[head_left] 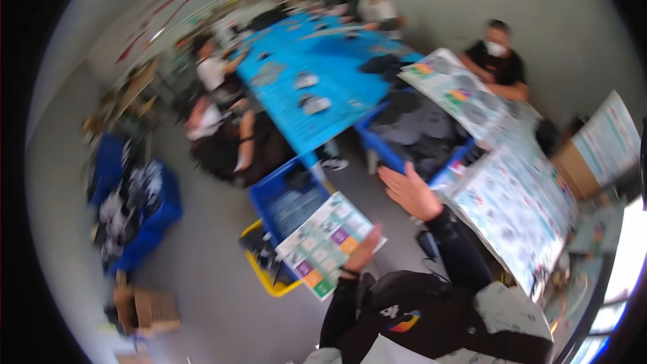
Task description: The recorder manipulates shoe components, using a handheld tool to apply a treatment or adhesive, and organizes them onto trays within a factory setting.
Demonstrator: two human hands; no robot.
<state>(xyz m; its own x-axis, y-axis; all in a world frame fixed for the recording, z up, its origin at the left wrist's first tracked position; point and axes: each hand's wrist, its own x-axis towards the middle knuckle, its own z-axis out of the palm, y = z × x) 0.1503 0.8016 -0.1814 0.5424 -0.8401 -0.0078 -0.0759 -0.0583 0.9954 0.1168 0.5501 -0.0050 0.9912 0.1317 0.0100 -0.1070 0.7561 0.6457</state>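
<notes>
My left hand (364, 251) is at the right edge of a white printed board (320, 237) with coloured squares. Its fingers look stretched out, though blurred, and overlap the board in view; whether they touch it I cannot tell. My right hand (412, 192) is raised with the fingers straight and the thumb apart, holding nothing. It stands just in front of a large blue bin (377, 147) full of dark grey flat pieces (412, 121). The printed board lies across the near side of a smaller blue bin (259, 195) that also holds grey pieces.
A yellow crate (275, 291) sits beneath the smaller bin. A long blue table (283, 91) with several seated people runs away ahead. To the right are a print-covered table (512, 209) and a masked person (497, 61). Blue bins (165, 205) and a cardboard box (145, 310) stand left.
</notes>
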